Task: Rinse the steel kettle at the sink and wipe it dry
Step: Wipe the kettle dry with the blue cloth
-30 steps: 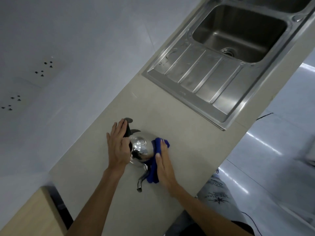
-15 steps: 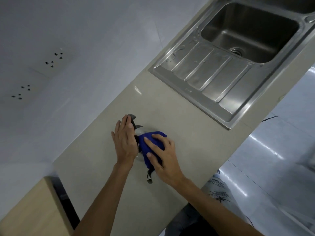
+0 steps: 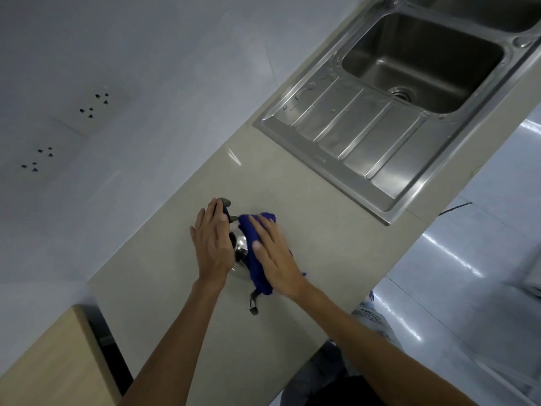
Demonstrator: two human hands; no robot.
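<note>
The steel kettle [image 3: 241,249] stands on the beige counter [image 3: 322,244], its spout pointing toward me and its dark handle on the far-left side. My left hand [image 3: 212,244] grips that dark handle from the left. My right hand [image 3: 273,256] presses a blue cloth [image 3: 257,238] flat against the kettle's top and right side, covering most of the body. Only a shiny strip of steel and the spout tip show between my hands.
The steel sink [image 3: 421,63] with its ribbed draining board [image 3: 360,133] lies at the upper right. A white wall with sockets [image 3: 93,105] runs along the left. The counter's front edge drops to a glossy floor [image 3: 468,273]. A wooden cabinet [image 3: 52,364] sits at lower left.
My right hand has slid the blue cloth from the kettle's right side up over its top and across the body. My left hand stays on the handle.
</note>
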